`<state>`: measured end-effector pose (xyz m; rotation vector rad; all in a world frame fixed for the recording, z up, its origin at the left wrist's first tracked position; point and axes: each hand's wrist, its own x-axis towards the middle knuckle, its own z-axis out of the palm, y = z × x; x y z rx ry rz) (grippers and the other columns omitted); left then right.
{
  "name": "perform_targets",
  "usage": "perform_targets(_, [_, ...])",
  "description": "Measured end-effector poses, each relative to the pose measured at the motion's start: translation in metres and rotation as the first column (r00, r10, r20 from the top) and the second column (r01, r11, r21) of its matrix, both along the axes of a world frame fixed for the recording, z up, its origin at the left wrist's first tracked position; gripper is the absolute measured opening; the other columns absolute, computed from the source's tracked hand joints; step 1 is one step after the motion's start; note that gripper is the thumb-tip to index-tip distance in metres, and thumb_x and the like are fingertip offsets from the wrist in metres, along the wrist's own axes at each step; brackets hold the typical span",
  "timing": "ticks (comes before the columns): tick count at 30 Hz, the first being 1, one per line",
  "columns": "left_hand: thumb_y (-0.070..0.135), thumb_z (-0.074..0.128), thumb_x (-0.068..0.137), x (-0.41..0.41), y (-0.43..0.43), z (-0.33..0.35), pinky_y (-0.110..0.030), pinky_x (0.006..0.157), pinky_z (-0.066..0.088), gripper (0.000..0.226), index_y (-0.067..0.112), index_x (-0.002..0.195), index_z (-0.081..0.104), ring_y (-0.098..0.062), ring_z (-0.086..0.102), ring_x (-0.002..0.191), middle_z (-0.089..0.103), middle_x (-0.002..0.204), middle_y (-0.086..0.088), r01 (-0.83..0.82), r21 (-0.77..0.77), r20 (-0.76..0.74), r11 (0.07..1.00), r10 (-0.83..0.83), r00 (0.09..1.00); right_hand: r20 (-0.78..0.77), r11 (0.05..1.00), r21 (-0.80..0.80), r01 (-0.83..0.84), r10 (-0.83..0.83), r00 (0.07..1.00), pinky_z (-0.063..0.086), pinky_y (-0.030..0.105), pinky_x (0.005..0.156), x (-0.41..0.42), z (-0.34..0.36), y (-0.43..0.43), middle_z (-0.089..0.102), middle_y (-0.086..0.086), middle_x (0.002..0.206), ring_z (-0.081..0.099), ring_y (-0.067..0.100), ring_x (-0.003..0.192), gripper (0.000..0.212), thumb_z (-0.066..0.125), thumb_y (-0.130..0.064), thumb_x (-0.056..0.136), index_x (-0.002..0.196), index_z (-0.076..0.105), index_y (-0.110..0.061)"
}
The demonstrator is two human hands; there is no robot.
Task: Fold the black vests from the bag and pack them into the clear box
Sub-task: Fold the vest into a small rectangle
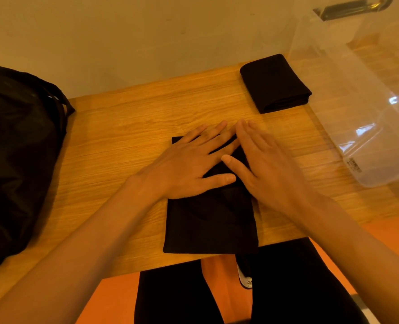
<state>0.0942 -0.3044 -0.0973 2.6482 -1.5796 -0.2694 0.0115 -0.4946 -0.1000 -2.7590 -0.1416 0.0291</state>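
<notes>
A black vest (207,223), folded into a narrow rectangle, lies in the middle of the wooden table (128,127). My left hand (189,164) and my right hand (263,167) both press flat on its far half, fingers straight and side by side. A second black vest (274,84), folded into a thick square, sits at the back right, just left of the clear box (366,118). The black bag (16,148) slumps at the table's left edge.
The table stands against a pale wall. The clear box overhangs the right side of the table and looks empty. Below the table's near edge I see my black trousers (294,281) and an orange floor.
</notes>
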Motion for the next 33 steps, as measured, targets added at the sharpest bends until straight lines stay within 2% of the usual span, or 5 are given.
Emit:
perform_targets(10, [0.072,0.001,0.096,0.004,0.001,0.001,-0.043,0.127,-0.003,0.075,0.035,0.161,-0.004,-0.009,-0.021,0.154,-0.018,0.169,0.009,0.017,0.023,-0.028,1.0,-0.016,0.999,-0.155,0.997,-0.055,-0.048,0.038,0.987,-0.011,0.034,0.125,0.0,-0.006,-0.016,-0.013,-0.005,0.168,-0.021,0.009,0.152,0.083,0.003,-0.068,0.093,0.159,-0.014,-0.021])
perform_targets(14, [0.069,0.003,0.098,0.001,0.005,0.017,-0.042,0.128,-0.002,0.075,0.029,0.161,0.009,-0.007,-0.012,0.155,-0.002,0.17,0.007,-0.126,-0.188,-0.239,0.974,0.079,0.968,-0.119,0.962,0.268,0.046,-0.015,0.993,0.002,0.014,0.119,-0.002,0.01,-0.021,0.007,-0.004,0.167,-0.002,0.001,0.15,0.062,0.034,-0.036,0.107,0.161,0.009,-0.018])
perform_targets(18, [0.062,0.013,0.103,-0.015,0.03,0.028,-0.04,0.129,0.002,0.074,0.018,0.162,0.012,-0.005,-0.003,0.156,0.005,0.17,0.006,-0.363,-0.384,-0.231,0.849,0.293,0.928,-0.012,0.89,0.434,0.136,-0.146,0.989,0.011,-0.004,0.105,-0.013,0.026,-0.025,0.027,0.001,0.164,0.02,0.004,0.149,0.051,0.039,-0.016,0.107,0.158,0.031,-0.017])
perform_targets(26, [0.072,0.009,0.099,-0.075,0.042,0.002,-0.035,0.128,-0.003,0.086,0.015,0.162,0.003,-0.009,-0.015,0.155,-0.008,0.17,-0.001,-0.369,-0.119,0.04,0.922,0.376,0.926,0.054,0.987,-0.124,-0.104,0.112,0.992,-0.002,0.033,0.125,0.001,0.014,0.027,0.01,0.006,0.169,-0.001,0.015,0.156,0.067,0.009,-0.048,0.105,0.161,0.013,-0.012])
perform_targets(33, [0.067,0.014,0.097,-0.078,0.049,-0.007,-0.03,0.127,-0.002,0.077,0.028,0.161,-0.005,0.003,-0.019,0.151,-0.016,0.168,0.013,-0.492,-0.259,-0.228,0.831,0.442,0.867,-0.07,0.98,-0.167,-0.112,0.102,0.992,-0.013,0.031,0.123,-0.003,0.009,0.01,-0.003,0.001,0.169,-0.012,0.01,0.154,0.083,-0.007,-0.063,0.095,0.161,0.002,-0.015])
